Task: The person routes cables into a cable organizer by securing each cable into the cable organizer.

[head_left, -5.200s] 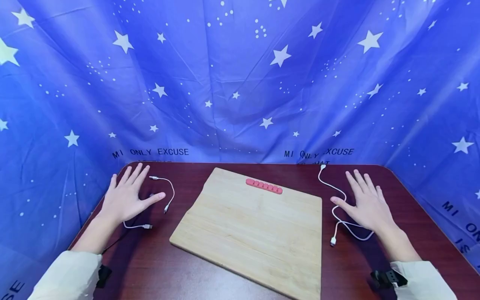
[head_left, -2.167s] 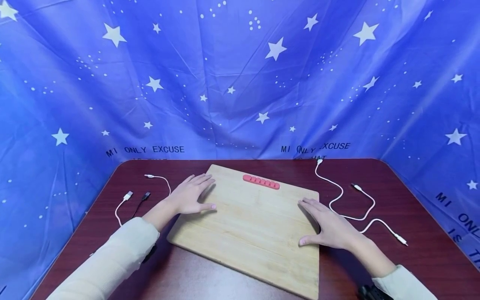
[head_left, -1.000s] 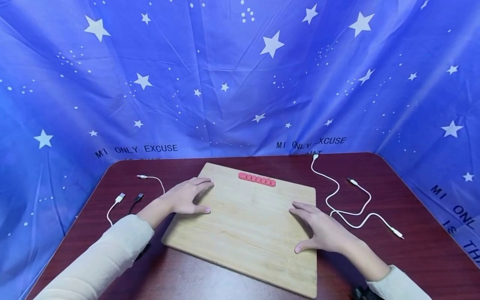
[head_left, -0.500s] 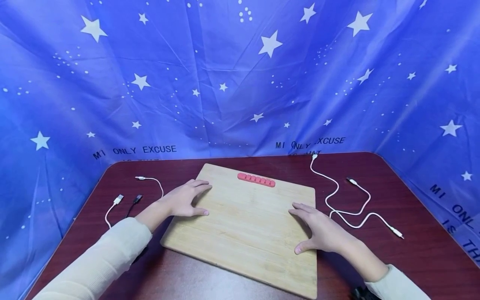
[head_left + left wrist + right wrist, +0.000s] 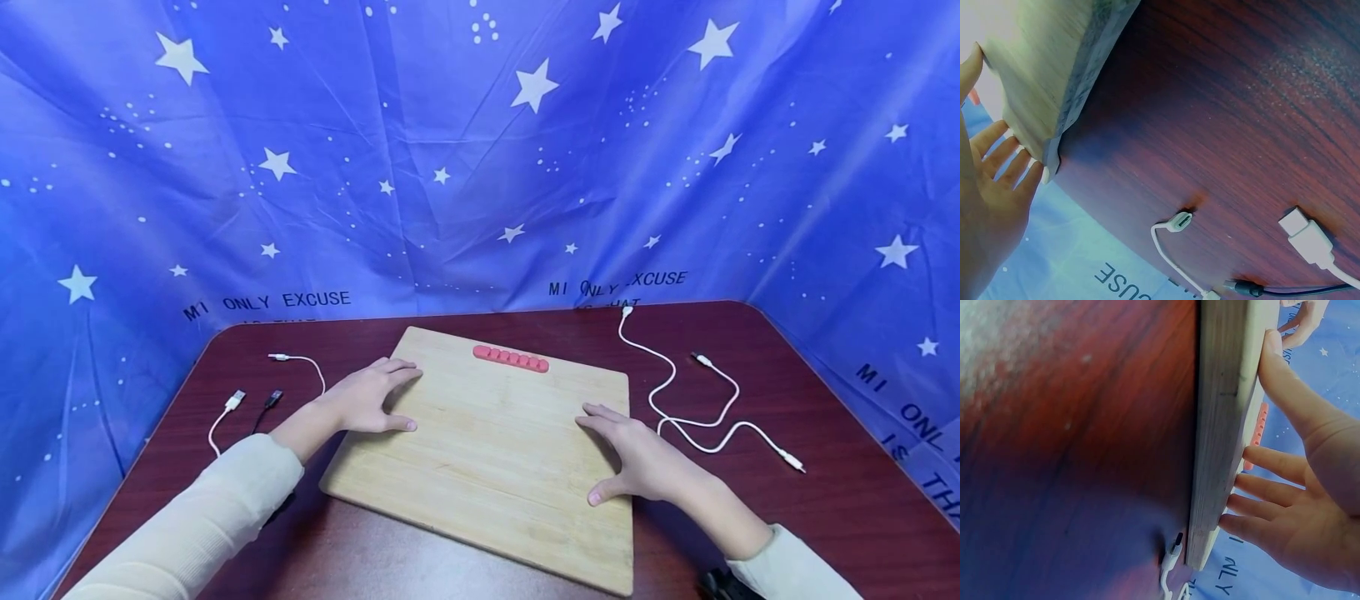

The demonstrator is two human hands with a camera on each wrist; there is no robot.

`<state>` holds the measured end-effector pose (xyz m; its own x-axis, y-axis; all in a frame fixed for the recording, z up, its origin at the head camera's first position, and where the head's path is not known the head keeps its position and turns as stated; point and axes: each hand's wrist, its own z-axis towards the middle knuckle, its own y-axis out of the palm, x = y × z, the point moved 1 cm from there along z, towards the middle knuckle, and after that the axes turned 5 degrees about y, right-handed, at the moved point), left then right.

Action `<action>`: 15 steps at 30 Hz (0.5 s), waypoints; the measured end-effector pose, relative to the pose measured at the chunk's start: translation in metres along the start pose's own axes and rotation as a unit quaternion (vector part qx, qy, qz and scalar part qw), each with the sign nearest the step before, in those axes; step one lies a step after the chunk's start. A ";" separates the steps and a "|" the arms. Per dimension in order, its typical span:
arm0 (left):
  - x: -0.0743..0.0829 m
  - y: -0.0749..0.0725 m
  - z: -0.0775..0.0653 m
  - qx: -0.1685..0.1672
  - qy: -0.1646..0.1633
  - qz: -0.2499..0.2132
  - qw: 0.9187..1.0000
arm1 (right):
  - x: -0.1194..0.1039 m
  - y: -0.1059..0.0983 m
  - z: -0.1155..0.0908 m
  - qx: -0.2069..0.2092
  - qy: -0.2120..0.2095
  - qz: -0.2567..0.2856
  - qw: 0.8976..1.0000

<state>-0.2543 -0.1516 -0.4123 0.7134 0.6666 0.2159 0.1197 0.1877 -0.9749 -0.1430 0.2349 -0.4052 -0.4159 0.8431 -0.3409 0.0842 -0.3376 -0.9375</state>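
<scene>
From the head, the wooden board (image 5: pixel 495 454) lies flat and askew on the dark table (image 5: pixel 390 554), with a red strip (image 5: pixel 512 359) along its far edge. The left hand (image 5: pixel 366 402) and right hand (image 5: pixel 645 457) lie over opposite sides, fingers spread and nearly straight, gripping nothing. The step in hand seems to be placing or steadying the board; moving it would call for even pressure from both sides, or fingers curled around its edges. A short white cable (image 5: pixel 302 358), a white plug (image 5: pixel 234 402) and a black plug (image 5: pixel 273 400) sit to the left, a long white cord (image 5: pixel 672 371) to the right, apart from the board.

From the left wrist, thumb and fingertips meet the board near its notched side; the plugs lie well apart.

From the right wrist, the fingertips appear to touch the board's upper face; a cord end seems near its edge, but the gap is hard to judge.
</scene>
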 end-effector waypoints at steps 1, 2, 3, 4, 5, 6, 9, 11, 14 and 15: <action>0.000 0.000 0.000 0.000 -0.001 0.000 1.000 | 0.000 0.000 0.000 -0.001 0.001 0.002 1.000; 0.000 0.000 0.000 0.000 -0.002 0.001 1.000 | -0.001 0.000 0.001 -0.003 0.002 0.003 1.000; 0.000 0.000 0.000 0.000 -0.004 0.001 1.000 | -0.001 -0.001 0.001 -0.004 0.003 0.004 1.000; 0.001 -0.001 0.000 0.000 -0.005 0.001 1.000 | -0.001 -0.001 0.002 -0.006 0.005 0.004 1.000; 0.001 -0.001 -0.001 0.000 -0.006 0.001 1.000 | -0.001 -0.001 0.002 -0.006 0.006 0.004 1.000; 0.002 -0.001 -0.001 0.001 -0.007 0.002 1.000 | -0.001 -0.001 0.003 -0.007 0.007 0.003 1.000; 0.002 -0.001 -0.002 0.006 -0.012 0.009 1.000 | 0.000 -0.002 0.007 -0.010 0.007 0.002 1.000; 0.002 0.000 -0.004 0.007 -0.014 0.014 1.000 | 0.001 -0.002 0.009 -0.013 0.007 0.005 1.000; 0.002 0.000 -0.007 0.010 -0.019 0.020 1.000 | 0.002 -0.002 0.012 -0.021 0.005 0.010 1.000; 0.002 0.000 -0.008 0.012 -0.020 0.021 0.999 | 0.003 -0.002 0.013 -0.022 0.004 0.012 1.000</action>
<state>-0.2472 -0.1558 -0.4124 0.6893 0.7027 0.1765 0.0722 0.1758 -0.9818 -0.1563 0.2324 -0.4028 -0.4064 0.8384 -0.3634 0.1344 -0.3385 -0.9313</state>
